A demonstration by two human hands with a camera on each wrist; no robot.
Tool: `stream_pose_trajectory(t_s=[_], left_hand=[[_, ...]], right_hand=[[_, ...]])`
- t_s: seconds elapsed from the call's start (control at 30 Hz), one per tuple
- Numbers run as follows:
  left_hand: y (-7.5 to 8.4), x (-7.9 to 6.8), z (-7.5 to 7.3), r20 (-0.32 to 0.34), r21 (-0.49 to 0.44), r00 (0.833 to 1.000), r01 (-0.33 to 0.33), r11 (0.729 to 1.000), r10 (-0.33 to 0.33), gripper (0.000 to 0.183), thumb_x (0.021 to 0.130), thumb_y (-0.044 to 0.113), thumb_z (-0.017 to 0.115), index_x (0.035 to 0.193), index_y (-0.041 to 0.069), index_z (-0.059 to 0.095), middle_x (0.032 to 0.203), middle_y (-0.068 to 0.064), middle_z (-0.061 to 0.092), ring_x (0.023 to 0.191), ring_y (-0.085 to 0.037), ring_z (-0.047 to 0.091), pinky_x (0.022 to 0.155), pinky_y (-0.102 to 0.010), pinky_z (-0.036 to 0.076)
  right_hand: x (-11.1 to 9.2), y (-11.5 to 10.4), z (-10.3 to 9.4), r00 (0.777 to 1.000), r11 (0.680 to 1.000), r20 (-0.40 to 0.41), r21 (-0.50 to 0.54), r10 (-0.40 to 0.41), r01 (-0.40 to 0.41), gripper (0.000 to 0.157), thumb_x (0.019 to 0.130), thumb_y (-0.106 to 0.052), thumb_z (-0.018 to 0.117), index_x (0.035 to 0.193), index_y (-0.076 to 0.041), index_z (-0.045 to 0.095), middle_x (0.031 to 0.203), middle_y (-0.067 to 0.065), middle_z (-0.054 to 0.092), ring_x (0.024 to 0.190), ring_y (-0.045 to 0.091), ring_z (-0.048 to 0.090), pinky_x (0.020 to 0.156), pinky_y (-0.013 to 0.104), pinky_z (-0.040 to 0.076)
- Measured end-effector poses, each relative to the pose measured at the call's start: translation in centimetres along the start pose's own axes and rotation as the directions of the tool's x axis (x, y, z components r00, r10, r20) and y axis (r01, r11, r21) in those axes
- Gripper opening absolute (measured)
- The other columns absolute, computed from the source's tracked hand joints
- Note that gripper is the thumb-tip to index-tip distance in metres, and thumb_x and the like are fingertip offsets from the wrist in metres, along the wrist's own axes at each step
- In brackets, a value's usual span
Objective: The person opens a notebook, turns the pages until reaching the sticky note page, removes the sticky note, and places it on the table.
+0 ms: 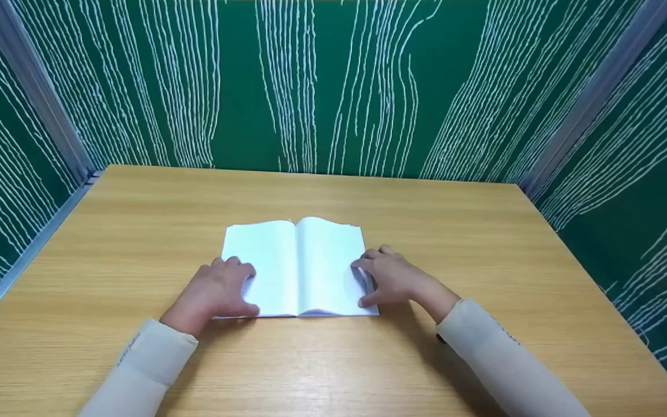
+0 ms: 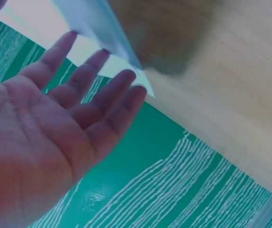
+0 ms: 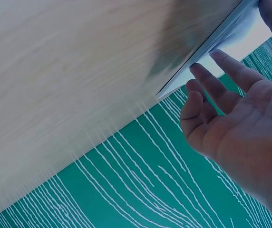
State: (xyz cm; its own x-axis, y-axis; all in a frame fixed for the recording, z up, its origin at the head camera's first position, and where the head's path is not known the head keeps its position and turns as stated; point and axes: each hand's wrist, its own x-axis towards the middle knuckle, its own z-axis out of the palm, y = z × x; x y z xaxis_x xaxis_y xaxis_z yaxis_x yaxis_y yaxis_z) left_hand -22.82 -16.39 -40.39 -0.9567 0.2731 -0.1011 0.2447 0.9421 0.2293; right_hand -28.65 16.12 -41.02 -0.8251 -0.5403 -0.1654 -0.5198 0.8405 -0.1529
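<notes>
An open book with blank white pages lies flat on the wooden table, its spine running away from me. Over the outer part of the left page is my left hand, thumb near the bottom edge. My right hand touches the right page along its outer side, fingers spread apart from the thumb. In the left wrist view, the relaxed fingertips meet the book's page edge. The right wrist view has loosely bent fingers against the book, with the palm off the paper.
Green panels with wavy white lines stand behind the table and on both sides. Grey metal posts rise at the back corners. Light sleeves cover both forearms.
</notes>
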Motion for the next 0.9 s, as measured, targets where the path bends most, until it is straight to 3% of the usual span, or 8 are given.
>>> stream_pose_trajectory(t_s=[0.27, 0.57, 0.73, 0.9], left_hand=[[2.5, 1.5, 0.0, -0.101, -0.037, 0.991, -0.089, 0.995, 0.085, 0.062, 0.074, 0.054, 0.072, 0.124, 0.019, 0.062, 0.115, -0.003, 0.061, 0.103, -0.023, 0.052, 0.095, -0.045, 0.044], [5.2, 2.8, 0.8, -0.166, -0.077, 0.967, -0.209, 0.975, 0.194, 0.081, 0.063, 0.069, 0.072, 0.131, 0.026, 0.057, 0.129, 0.001, 0.056, 0.111, -0.020, 0.052, 0.097, -0.042, 0.046], [6.0, 3.3, 1.2, -0.185, -0.050, 0.940, -0.302, 0.952, 0.288, 0.071, 0.066, 0.066, 0.072, 0.124, 0.025, 0.064, 0.130, -0.002, 0.056, 0.112, -0.023, 0.052, 0.096, -0.043, 0.046], [6.1, 3.3, 1.4, -0.157, -0.015, 0.938, -0.314, 0.949, 0.308, 0.058, 0.070, 0.061, 0.072, 0.116, 0.025, 0.069, 0.131, -0.002, 0.056, 0.113, -0.024, 0.052, 0.097, -0.043, 0.045]], right_hand=[[0.2, -0.6, 0.1, 1.000, 0.998, -0.017, -0.057, -0.017, 0.016, 0.080, 0.072, -0.053, 0.078, 0.138, -0.015, 0.051, 0.139, 0.010, 0.051, 0.117, 0.029, 0.043, 0.101, 0.048, 0.038], [0.7, -1.3, 0.4, 0.999, 0.993, -0.020, -0.113, -0.025, 0.022, 0.084, 0.071, -0.061, 0.075, 0.138, -0.018, 0.051, 0.140, 0.009, 0.051, 0.118, 0.029, 0.044, 0.102, 0.047, 0.040], [0.9, -1.5, 0.6, 0.999, 0.987, -0.019, -0.156, -0.036, 0.032, 0.087, 0.070, -0.067, 0.071, 0.139, -0.019, 0.050, 0.141, 0.009, 0.051, 0.117, 0.028, 0.045, 0.102, 0.048, 0.041], [0.7, -1.4, 0.4, 1.000, 0.990, -0.007, -0.138, -0.022, 0.021, 0.088, 0.071, -0.068, 0.069, 0.141, -0.020, 0.048, 0.143, 0.008, 0.050, 0.120, 0.028, 0.045, 0.104, 0.048, 0.040]])
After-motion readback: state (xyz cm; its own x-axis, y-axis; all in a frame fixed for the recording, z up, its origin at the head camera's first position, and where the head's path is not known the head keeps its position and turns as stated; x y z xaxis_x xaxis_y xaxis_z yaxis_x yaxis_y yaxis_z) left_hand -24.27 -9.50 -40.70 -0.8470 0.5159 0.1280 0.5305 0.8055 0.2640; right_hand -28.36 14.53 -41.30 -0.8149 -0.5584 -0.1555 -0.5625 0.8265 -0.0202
